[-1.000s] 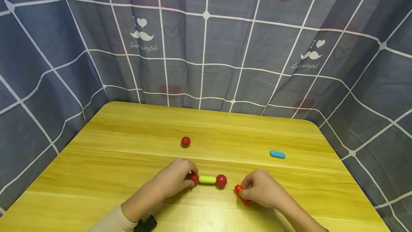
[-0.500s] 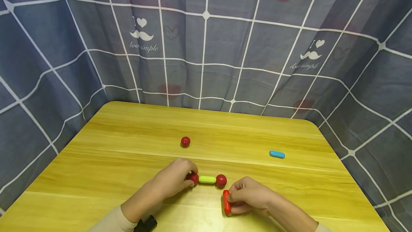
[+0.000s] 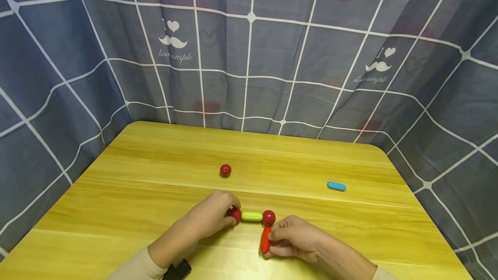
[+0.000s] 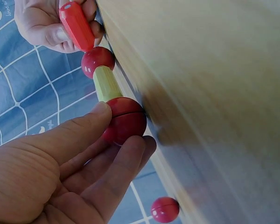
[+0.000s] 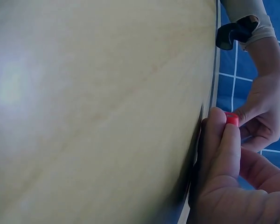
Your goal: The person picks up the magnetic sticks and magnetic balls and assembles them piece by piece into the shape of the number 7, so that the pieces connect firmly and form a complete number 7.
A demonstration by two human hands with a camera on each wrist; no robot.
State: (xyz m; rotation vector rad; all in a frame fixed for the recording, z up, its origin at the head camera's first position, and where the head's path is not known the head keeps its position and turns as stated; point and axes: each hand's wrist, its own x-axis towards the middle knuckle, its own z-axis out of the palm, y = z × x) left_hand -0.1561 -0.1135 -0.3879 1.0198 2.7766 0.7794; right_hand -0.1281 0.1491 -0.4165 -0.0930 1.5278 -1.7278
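My left hand pinches a dark red ball between thumb and fingers. That ball sits at one end of a ribbed yellow-green rod, and a second red ball is at the other end. In the head view the row lies across the table from left to right. My right hand grips a bright red ribbed stick just below the second ball. The left wrist view shows the red stick's end right at that ball. Only the tip of the red stick shows past the fingers in the right wrist view.
On the yellow wooden table, a loose red ball lies farther back. A short blue stick rests to the right. Behind the table hangs a grey-blue checked curtain. A black wrist device is near the left sleeve.
My right hand has moved left with the red stick, turning it from slanted to nearly upright in the head view, its end now at the right-hand ball. My left hand has stayed in place.
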